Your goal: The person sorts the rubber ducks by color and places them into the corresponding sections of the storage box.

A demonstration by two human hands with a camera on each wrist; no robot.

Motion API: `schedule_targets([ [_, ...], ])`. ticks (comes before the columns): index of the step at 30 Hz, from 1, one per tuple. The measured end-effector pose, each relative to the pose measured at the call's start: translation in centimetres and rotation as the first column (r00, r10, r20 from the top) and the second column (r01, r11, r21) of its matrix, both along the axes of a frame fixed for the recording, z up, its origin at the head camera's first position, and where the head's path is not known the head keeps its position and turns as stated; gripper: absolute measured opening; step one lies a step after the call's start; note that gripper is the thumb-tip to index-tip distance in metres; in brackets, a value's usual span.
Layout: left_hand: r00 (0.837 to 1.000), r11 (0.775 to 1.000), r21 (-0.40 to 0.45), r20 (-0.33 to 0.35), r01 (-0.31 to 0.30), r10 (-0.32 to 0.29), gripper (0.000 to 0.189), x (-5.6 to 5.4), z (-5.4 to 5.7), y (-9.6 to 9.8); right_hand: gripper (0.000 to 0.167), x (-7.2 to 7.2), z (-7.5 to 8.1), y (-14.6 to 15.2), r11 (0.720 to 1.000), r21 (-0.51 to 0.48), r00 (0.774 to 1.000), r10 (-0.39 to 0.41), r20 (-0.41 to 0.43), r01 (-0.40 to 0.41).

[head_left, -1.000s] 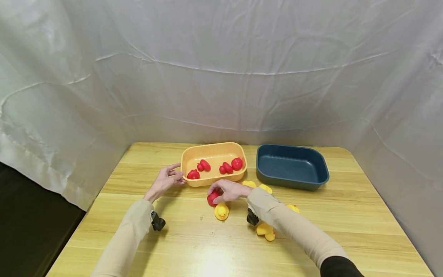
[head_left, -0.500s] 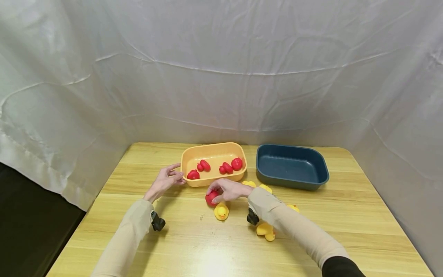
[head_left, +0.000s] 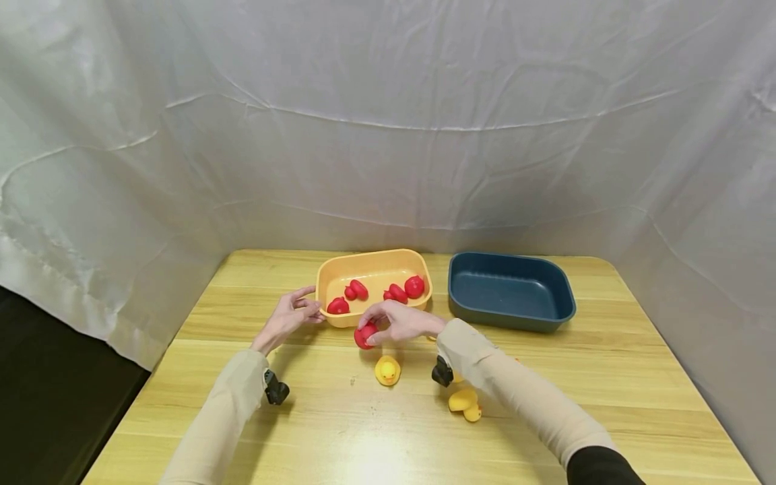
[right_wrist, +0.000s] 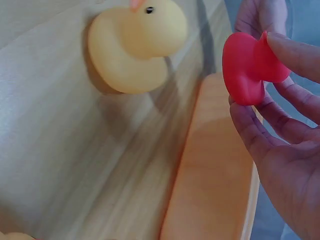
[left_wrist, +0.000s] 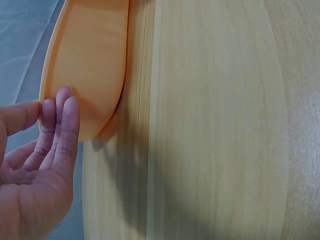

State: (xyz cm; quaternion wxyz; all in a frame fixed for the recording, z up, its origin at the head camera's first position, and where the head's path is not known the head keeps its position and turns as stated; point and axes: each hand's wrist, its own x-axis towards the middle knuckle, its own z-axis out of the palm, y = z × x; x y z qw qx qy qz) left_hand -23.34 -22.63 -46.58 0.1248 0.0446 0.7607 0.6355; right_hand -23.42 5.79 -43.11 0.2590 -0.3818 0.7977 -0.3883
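My right hand (head_left: 397, 320) pinches a red rubber duck (head_left: 364, 335) between thumb and fingers. It holds the duck raised just in front of the orange basin (head_left: 382, 316). In the right wrist view the red duck (right_wrist: 245, 70) shows clearly, its head towards the thumb. My left hand (head_left: 291, 316) grips the basin's left end; in the left wrist view the thumb meets the rim and the fingers (left_wrist: 65, 130) lie along the outer wall. Several red ducks (head_left: 359, 289) lie inside the basin. A yellow rubber duck (head_left: 388, 370) stands on the table below my right hand.
An empty dark blue basin (head_left: 512, 313) stands right of the orange one. Other yellow ducks (head_left: 464, 400) lie on the wooden table (head_left: 606, 377) near my right forearm, which partly covers some of them. A grey-white curtain (head_left: 388, 135) hangs behind and at the sides.
My right hand has lifted the red duck off its spot beside the yellow duck, moving it up and slightly left towards the orange basin. The left hand stays at the basin's end.
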Motion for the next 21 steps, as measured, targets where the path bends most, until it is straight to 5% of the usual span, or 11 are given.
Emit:
schedule_targets([
  [11,1.000,1.000,0.007,0.001,0.007,-0.007,0.062,0.0,0.0,0.0,0.030,-1.3,1.3,0.5,0.998,-0.062,0.997,-0.024,-0.070,0.020],
  [21,1.000,1.000,0.000,0.008,0.007,-0.007,0.063,-0.1,-0.1,-0.1,0.028,-2.4,1.4,0.2,0.986,-0.067,0.979,-0.162,-0.121,0.155],
])
